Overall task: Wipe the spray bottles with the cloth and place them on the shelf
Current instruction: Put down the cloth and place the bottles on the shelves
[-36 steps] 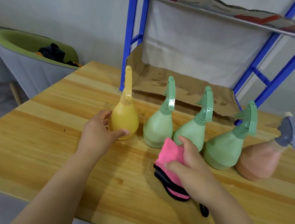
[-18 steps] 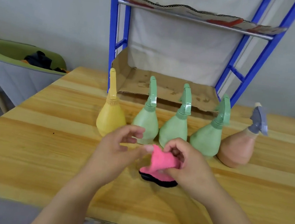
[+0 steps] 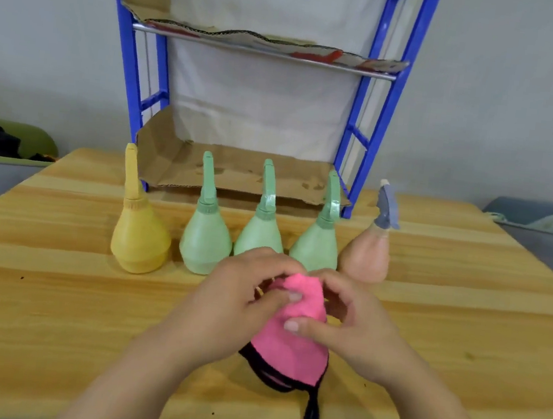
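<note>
While the cloth (image 3: pixel 291 343) is pinched by left hand (image 3: pixel 234 296) and right hand (image 3: pixel 356 327), the upright middle green bottle (image 3: pixel 258 236) is found just beyond, nearer the left.

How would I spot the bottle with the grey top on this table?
Find the blue shelf rack at the back of the wooden table. In the row of five standing before it, the peach spray bottle is at the right end. It alone has a grey trigger head.
</note>
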A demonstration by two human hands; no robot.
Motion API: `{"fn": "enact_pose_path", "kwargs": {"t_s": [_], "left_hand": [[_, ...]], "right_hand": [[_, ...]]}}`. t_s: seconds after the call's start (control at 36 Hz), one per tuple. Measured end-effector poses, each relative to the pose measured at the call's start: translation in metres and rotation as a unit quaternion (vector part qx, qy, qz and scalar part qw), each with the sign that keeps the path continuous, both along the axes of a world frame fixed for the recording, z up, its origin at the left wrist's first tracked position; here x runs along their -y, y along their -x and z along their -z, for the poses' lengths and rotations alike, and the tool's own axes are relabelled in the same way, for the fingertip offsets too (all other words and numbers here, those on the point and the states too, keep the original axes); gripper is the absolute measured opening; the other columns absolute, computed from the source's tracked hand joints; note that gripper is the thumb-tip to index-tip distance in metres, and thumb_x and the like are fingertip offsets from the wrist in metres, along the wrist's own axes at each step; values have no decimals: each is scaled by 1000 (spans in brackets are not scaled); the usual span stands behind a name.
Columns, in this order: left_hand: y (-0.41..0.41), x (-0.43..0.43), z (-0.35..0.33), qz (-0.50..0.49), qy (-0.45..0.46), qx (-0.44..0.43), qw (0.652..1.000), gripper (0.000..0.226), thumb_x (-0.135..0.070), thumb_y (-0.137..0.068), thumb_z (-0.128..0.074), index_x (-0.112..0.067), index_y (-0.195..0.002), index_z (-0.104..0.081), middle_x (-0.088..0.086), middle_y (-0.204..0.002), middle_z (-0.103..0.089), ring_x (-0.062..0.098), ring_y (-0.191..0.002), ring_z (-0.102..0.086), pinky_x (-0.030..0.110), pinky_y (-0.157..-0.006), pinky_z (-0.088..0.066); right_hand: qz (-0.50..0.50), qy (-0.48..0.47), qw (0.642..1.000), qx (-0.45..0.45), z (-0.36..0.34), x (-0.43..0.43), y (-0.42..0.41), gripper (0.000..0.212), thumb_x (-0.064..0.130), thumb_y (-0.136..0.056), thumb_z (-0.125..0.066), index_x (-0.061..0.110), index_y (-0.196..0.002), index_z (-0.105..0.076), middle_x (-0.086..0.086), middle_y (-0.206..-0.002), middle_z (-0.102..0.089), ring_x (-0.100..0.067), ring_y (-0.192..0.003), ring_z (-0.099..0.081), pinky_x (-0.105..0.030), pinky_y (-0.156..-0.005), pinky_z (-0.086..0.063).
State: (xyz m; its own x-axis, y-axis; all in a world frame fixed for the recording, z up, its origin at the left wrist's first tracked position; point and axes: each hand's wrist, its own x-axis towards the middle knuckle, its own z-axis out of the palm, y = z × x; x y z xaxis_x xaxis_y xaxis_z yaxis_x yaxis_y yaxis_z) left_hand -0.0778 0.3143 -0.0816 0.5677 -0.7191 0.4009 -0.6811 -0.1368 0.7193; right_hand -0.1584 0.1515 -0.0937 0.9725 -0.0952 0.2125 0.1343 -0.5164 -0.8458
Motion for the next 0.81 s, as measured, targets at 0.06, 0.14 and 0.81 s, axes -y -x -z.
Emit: {"fn": "enact_pose_path", "kwargs": {"t_s": [0.06, 0.14, 0.81], "left_hand": [[5, 10, -2, -4, 5, 10, 1000, 12, -17, -85, -66, -29, -89, -65, -10, -83, -58, 9, -83, -56, 17, -68, -43], [13, 25, -3, -1, 6, 4, 1000, 8, -22, -85, -66, -29, -85, -63, -13, -86, -57, 7, -83, -56, 15, -67, -43], [43, 104, -10, 105, -32, -98, 989, 18, -12, -84, -67, -30, -86, -66, -6, -80, -64, 10, -69, -56, 34, -68, -48]], "right_hand": [[20, -5, 1000, -2, -2, 10, 9, 34, 33, -62, -86, 26, -87, -63, 3, -82, -68, -9, -75, -64, -29, -66, -52], [59, 11, 998, 6, -2, 26, 23, 36, 35, -59, -87, 27, -83, -61, 10, -72, -64, -3, -66, -58, -31, -60, -49], [161, 116, 980, 4, -13, 110, 96, 33, 30, -63, -86, 15, -67, -57, 17, -58, -51, -2, -53, -42, -14, -49, -31]]}}
